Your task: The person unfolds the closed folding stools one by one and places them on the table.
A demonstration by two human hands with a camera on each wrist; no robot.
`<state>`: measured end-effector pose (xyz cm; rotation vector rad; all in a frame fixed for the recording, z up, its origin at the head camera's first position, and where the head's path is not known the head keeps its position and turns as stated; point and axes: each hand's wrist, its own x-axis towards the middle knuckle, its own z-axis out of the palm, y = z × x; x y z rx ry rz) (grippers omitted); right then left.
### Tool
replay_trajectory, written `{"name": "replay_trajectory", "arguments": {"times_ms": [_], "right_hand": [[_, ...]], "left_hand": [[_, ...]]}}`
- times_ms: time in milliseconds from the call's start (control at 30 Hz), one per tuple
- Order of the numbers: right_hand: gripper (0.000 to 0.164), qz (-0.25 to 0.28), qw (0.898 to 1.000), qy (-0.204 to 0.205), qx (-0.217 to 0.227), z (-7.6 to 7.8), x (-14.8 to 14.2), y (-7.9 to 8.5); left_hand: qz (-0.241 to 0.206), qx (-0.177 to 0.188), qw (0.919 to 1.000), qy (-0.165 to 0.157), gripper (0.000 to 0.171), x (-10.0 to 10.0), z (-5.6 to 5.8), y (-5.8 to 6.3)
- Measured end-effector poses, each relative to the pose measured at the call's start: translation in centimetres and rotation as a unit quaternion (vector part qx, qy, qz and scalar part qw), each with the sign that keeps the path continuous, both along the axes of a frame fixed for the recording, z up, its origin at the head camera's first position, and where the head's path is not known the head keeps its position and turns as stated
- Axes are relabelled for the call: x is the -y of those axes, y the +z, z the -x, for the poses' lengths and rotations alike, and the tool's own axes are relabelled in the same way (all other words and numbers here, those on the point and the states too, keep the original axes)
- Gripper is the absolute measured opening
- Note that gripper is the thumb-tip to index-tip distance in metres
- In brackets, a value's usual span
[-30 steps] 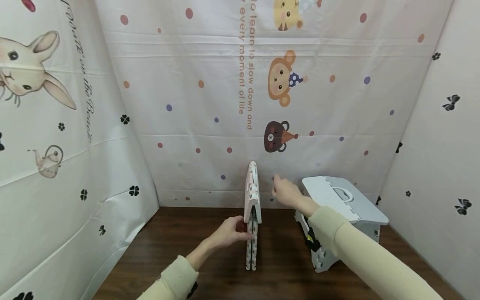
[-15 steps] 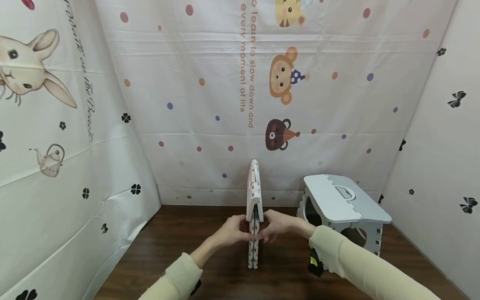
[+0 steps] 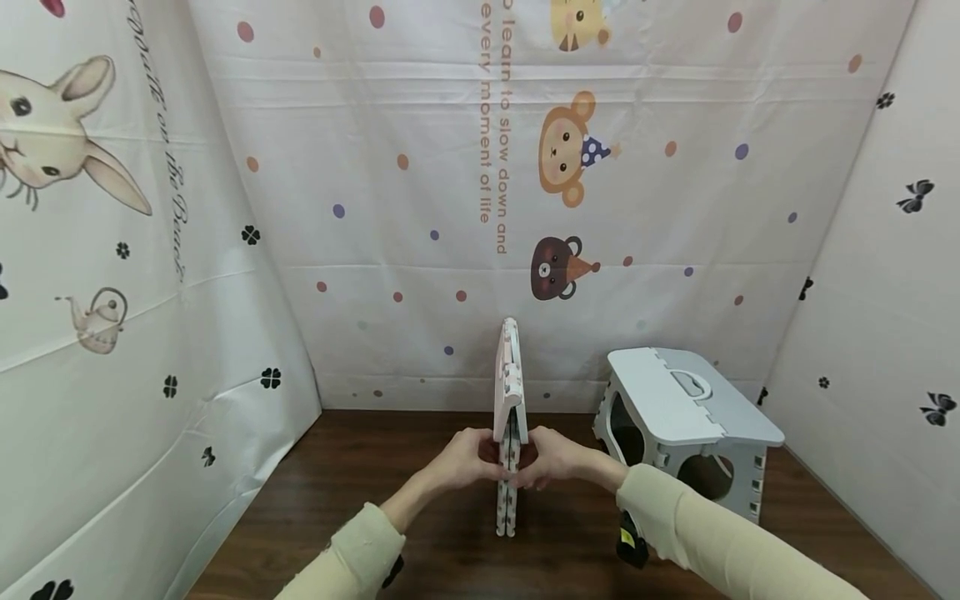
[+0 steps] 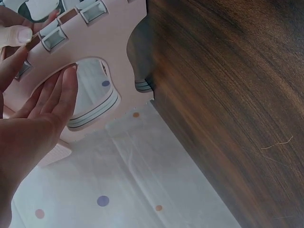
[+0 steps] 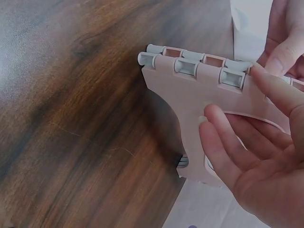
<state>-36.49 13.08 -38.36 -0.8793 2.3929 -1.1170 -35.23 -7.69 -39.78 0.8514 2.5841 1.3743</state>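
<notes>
A folded pink-and-white step stool (image 3: 510,396) stands upright on edge on the dark wooden table, seen narrow side on in the head view. My left hand (image 3: 467,461) grips its left side, and my right hand (image 3: 553,460) grips the right side at the same height. In the left wrist view, the fingers of the left hand (image 4: 35,123) reach into the oval opening of the pink panel (image 4: 118,40), thumb near the hinged edge. The right wrist view has the right hand (image 5: 259,171) with its thumb by the white hinge pieces (image 5: 186,67) and fingers at the opening.
An unfolded grey-white step stool (image 3: 663,400) with a carry handle stands on the table to the right. Patterned cloth walls (image 3: 390,217) close in the back and both sides. Brown wooden tabletop (image 3: 360,454) spreads left of the folded stool.
My right hand has come down and left from beside the unfolded stool to the folded stool's right side, where it now grips. The left hand has kept its hold.
</notes>
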Motion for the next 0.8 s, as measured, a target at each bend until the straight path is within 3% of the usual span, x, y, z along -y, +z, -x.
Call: {"name": "replay_trajectory", "arguments": {"times_ms": [500,800], "right_hand": [[0.019,0.01,0.999,-0.016,-0.031,-0.5,-0.5,-0.4],[0.018,0.003,1.0,-0.002,-0.029,-0.3,-1.4,-0.2]], "left_hand": [[0.018,-0.022,0.9996,0.0,0.031,1.2,0.1,-0.1],[0.018,-0.037,0.9991,0.001,0.028,2.4,0.0,-0.3]]}}
